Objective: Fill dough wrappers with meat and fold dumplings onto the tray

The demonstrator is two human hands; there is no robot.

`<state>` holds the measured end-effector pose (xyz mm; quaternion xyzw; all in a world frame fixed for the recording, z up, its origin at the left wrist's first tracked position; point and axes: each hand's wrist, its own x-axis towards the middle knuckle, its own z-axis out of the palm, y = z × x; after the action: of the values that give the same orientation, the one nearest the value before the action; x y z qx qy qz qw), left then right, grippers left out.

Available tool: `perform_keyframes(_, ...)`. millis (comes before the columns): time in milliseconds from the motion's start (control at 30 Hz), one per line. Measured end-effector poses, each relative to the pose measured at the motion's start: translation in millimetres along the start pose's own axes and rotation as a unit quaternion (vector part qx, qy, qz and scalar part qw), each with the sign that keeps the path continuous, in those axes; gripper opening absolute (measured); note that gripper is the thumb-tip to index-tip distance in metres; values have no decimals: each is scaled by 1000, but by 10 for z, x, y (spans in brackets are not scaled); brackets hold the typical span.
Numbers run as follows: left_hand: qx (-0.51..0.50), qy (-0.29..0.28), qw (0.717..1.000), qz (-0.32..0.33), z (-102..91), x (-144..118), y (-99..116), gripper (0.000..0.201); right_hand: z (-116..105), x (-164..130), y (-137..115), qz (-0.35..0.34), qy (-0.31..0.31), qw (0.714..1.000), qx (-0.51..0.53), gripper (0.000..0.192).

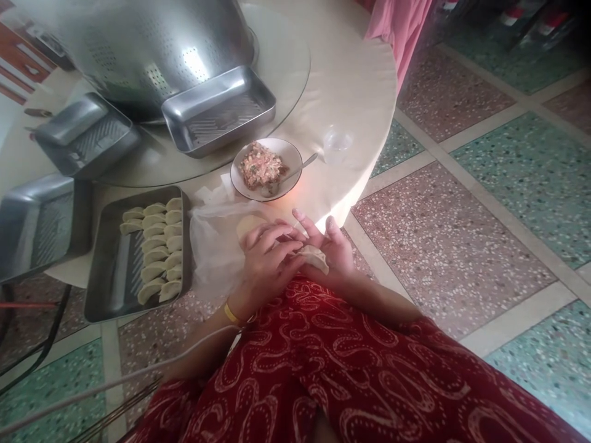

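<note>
A pale dumpling (314, 258) lies in my right hand (339, 255), near the front of my body. The thumb and one finger of that hand stretch upward, apart from each other; its other fingers are hidden. My left hand (272, 255) curls over from the left, its fingertips closed on the dumpling's left end. A round dough wrapper (252, 226) lies behind my left hand, beside a clear plastic bag (212, 246). Beyond my hands stands a plate (240, 187) of minced filling (262, 165) with a spoon (308, 161) in it.
At the left, a metal tray (120, 271) holds rows of dumplings (156, 243). More metal trays (221, 117) stand farther back, near a large perforated metal pot (152, 49). A clear cup (337, 144) sits near the round table's edge (388, 117).
</note>
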<state>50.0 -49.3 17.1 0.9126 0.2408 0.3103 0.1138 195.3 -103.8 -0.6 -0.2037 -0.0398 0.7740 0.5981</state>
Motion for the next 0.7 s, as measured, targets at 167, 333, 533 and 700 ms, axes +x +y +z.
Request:
perform_keyframes(167,-6,12,1000,-3,13,-2,7,6,-36,7,4,8,-24,1000,2,62)
perform_keyframes(333,5,27,1000,11,61,-13,-9,5,-83,24,13,9,-40,999,5,62)
perform_keyframes(533,-2,2,1000,13,67,-31,-18,6,-78,23,-2,15,-23,1000,5,61)
perform_keyframes(700,-4,13,1000,9,33,-36,-15,8,-46,12,-35,18,6,1000,-4,60)
